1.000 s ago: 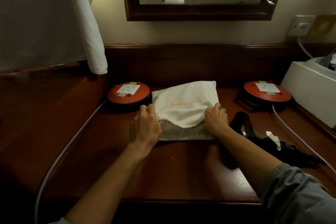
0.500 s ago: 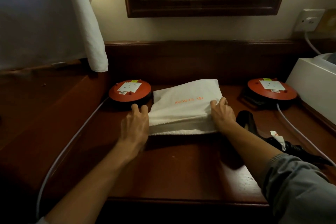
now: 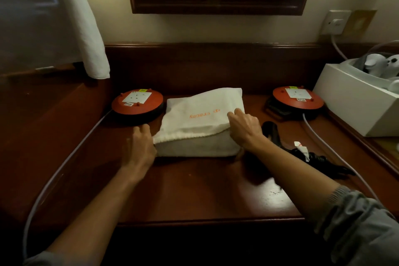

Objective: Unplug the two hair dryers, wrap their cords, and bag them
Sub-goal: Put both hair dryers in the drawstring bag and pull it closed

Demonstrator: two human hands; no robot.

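A white cloth bag (image 3: 200,114) with orange lettering lies in the middle of the dark wooden desk (image 3: 194,190), on top of a second pale bag (image 3: 194,147) whose edge shows beneath it. My left hand (image 3: 140,147) holds the bags' near left corner. My right hand (image 3: 244,127) pinches the upper bag's right edge. A black hair dryer (image 3: 302,153) with its cord bundled and a white tag lies on the desk just right of my right forearm. Any second dryer is hidden.
Two red round cable reels, the left one (image 3: 138,101) and the right one (image 3: 298,99), sit at the back with pale cables trailing toward me. A white box (image 3: 354,101) stands at the right under a wall socket (image 3: 334,21). A white cloth (image 3: 90,34) hangs at left.
The top bag's folded-over near edge has been drawn out flat toward me. My right hand shifted up along the bag's right edge; my left hand slid down to the near left corner.
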